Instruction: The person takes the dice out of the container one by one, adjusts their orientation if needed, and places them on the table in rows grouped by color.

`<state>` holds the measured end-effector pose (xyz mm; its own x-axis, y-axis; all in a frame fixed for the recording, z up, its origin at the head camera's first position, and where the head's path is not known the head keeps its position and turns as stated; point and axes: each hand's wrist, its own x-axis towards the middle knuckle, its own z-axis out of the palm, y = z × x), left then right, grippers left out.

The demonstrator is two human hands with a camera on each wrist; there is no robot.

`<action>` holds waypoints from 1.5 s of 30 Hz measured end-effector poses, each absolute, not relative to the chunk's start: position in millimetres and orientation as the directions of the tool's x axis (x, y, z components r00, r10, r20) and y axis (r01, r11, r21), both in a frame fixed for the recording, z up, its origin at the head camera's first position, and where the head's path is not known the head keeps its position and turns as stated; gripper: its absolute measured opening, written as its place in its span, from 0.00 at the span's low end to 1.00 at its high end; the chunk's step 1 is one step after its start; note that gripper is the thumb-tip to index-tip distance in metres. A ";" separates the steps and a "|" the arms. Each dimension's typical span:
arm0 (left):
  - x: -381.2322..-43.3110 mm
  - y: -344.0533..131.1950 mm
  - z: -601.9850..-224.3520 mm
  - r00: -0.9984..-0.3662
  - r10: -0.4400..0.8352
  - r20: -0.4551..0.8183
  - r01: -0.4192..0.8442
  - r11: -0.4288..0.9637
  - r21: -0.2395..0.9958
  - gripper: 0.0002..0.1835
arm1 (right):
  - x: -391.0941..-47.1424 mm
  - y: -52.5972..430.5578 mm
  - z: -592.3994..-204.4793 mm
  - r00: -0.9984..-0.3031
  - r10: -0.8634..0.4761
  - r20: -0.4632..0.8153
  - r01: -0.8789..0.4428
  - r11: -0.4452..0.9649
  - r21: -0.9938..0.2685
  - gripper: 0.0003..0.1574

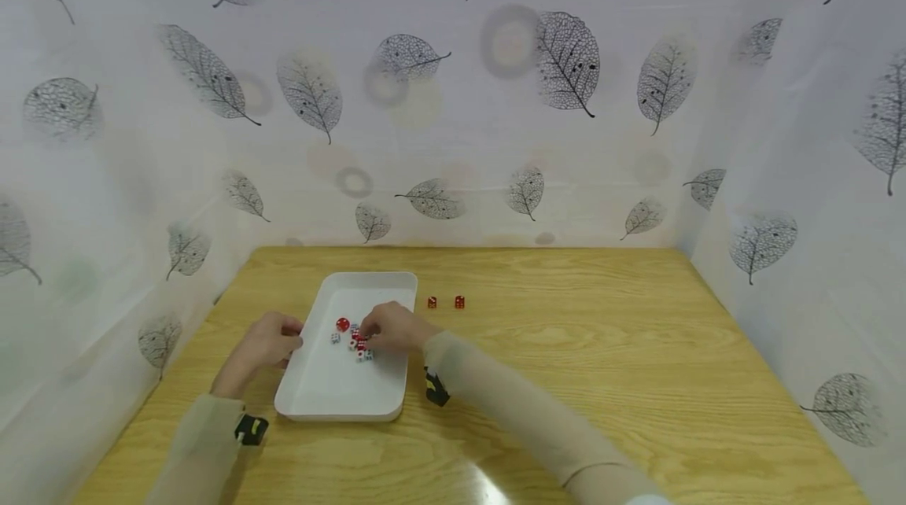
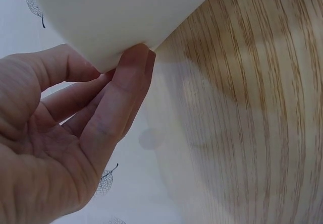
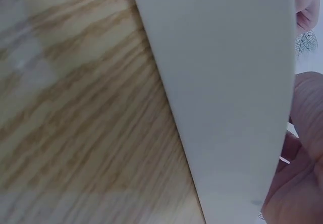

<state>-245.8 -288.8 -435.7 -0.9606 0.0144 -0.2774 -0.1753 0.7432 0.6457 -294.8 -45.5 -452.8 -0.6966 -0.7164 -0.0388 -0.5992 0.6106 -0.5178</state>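
A white tray (image 1: 333, 391) stands on the table, left of the middle. My left hand (image 1: 267, 341) grips its left rim; in the left wrist view the thumb and fingers pinch the tray wall (image 2: 126, 12). Inside lie several small red dice (image 1: 361, 345) and white dice (image 1: 336, 338) in a loose cluster, with a round red piece (image 1: 343, 324) at its far left. Over the right wall reaches my right hand (image 1: 396, 326), fingers bent down with fingertips at the cluster. I cannot tell whether they pinch a die. The tray's wall (image 3: 222, 93) hides these fingertips in the right wrist view.
Two red dice, one nearer the tray (image 1: 432, 302) and one farther right (image 1: 459, 302), lie on the wooden table (image 1: 602, 348) beyond the tray's right side. A white leaf-print curtain (image 1: 453, 119) encloses the table at the back and both sides.
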 end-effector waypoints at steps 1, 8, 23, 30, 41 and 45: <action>-246.1 -288.7 -435.8 -0.960 0.012 -0.279 -0.179 0.741 0.647 0.19 | -294.4 -46.3 -452.5 -0.701 -0.712 -0.045 -0.596 0.619 -0.512 0.10; -246.5 -288.2 -435.5 -0.960 0.011 -0.279 -0.179 0.744 0.644 0.19 | -295.5 -52.7 -455.9 -0.715 -0.693 -0.091 -0.552 0.640 -0.535 0.12; -244.2 -285.2 -432.9 -0.961 0.022 -0.276 -0.170 0.739 0.652 0.19 | -293.5 -52.9 -458.7 -0.719 -0.691 -0.067 -0.576 0.647 -0.499 0.12; -243.0 -282.7 -430.1 -0.960 0.021 -0.279 -0.172 0.742 0.648 0.19 | -294.7 -44.0 -454.6 -0.751 -0.658 -0.052 -0.504 0.623 -0.598 0.15; -244.0 -284.4 -432.7 -0.963 0.016 -0.271 -0.169 0.747 0.643 0.19 | -293.1 -25.3 -441.9 -0.739 -0.669 0.078 -0.548 0.529 -0.648 0.11; -244.0 -284.1 -433.0 -0.962 0.011 -0.273 -0.173 0.749 0.640 0.19 | -294.2 -21.9 -443.2 -0.733 -0.673 0.100 -0.558 0.511 -0.654 0.10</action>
<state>-244.0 -284.1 -433.0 -0.9619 0.0111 -0.2733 -0.1731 0.7488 0.6398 -294.2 -21.9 -443.2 -0.7332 -0.6726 0.1003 -0.5579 0.5106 -0.6543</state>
